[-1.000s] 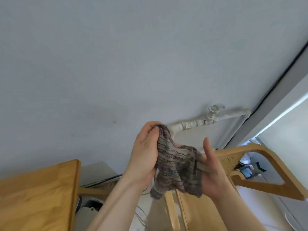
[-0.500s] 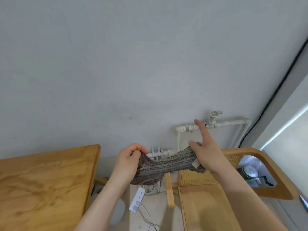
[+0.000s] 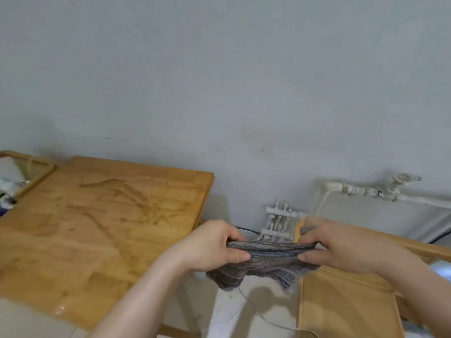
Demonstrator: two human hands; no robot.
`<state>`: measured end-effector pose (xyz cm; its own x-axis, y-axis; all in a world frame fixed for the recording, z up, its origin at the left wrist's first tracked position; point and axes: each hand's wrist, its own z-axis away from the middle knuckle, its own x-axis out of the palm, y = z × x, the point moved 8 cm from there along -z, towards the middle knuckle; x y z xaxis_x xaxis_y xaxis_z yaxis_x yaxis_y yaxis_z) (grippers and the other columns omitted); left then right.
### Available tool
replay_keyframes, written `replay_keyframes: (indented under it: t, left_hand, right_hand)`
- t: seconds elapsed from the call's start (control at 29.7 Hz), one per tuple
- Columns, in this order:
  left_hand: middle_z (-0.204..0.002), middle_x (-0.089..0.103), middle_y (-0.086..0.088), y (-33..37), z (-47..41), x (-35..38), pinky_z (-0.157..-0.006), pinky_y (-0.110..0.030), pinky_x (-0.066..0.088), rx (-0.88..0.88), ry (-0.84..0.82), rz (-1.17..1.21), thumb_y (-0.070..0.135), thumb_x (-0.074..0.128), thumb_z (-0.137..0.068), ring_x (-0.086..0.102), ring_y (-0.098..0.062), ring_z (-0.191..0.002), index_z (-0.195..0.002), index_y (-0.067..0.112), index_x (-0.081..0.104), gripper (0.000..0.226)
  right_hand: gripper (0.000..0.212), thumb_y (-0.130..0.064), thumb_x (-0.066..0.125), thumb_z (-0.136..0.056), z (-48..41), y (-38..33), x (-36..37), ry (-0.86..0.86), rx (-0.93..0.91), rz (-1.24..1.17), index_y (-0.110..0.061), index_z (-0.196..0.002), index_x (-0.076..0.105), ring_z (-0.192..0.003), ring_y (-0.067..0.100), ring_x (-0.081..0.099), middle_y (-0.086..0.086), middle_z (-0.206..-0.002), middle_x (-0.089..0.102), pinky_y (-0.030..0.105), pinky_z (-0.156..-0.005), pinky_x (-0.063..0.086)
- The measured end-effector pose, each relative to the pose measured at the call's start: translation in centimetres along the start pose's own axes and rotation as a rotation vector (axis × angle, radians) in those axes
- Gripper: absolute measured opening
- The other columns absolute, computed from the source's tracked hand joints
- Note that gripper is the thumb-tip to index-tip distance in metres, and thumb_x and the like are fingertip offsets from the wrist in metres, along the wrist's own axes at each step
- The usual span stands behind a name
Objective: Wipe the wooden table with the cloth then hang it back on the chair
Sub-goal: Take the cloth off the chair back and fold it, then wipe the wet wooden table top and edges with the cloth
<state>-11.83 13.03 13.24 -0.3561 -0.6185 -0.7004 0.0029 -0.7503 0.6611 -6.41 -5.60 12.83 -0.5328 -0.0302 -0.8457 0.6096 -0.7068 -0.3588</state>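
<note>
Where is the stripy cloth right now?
The cloth is low in the middle of the head view, held stretched between the left hand and the right hand, over the gap between the wooden table and the chair.

- Soft, even light; the wall (image 3: 219, 69) looks flat and grey.
- Pale sheen on the wooden table (image 3: 73, 240) at 9 o'clock.
- Faint shadow under the cloth (image 3: 268, 253) at 6 o'clock.
- Edges bend; details slightly soft.

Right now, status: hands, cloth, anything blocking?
Left hand and right hand both grip the cloth, stretched between them. Cloth held above gap between table and chair. Nothing seen blocking.
</note>
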Motion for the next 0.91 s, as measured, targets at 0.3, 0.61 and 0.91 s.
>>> replay_keyframes:
  t: [0.3,0.61,0.91]
  left_hand:
    - [-0.066,0.058,-0.001,-9.5,10.5,-5.8,-0.051,-0.021,0.035,-0.06,0.376,0.652,0.025,0.075,-0.078,0.05,-0.012,-0.056,-0.057,0.018,0.063,0.025]
    - [-0.068,0.06,-0.001,-25.4,17.4,-1.2,-0.065,-0.028,0.043,-0.379,0.543,0.951,0.047,0.058,-0.089,0.057,-0.014,-0.066,-0.067,0.015,0.057,0.038]
    - [-0.047,0.031,0.007,-31.6,17.4,6.4,-0.049,-0.026,0.028,-0.582,0.593,0.99,0.039,0.05,-0.093,0.035,-0.015,-0.045,-0.052,0.023,0.035,0.046]
  right_hand:
    - [0.066,-0.03,0.099,-0.037,-7.3,-10.2,4.8,0.133,-0.038,-1.623,-0.004,-0.093,0.075,-0.089,0.031,0.071,0.026,-0.105,0.07,0.04,-0.074,0.061]
    - [0.069,-0.016,0.09,-0.051,-14.5,-25.1,14.5,-0.116,0.19,-2.073,0.008,-0.111,0.068,-0.101,0.038,0.068,0.03,-0.119,0.064,0.049,-0.08,0.059]
    - [0.026,0.001,0.047,-0.095,-18.0,-26.4,17.2,0.296,0.368,-1.727,-0.01,-0.115,0.061,-0.078,0.026,0.067,0.016,-0.089,0.068,0.037,-0.073,0.053]
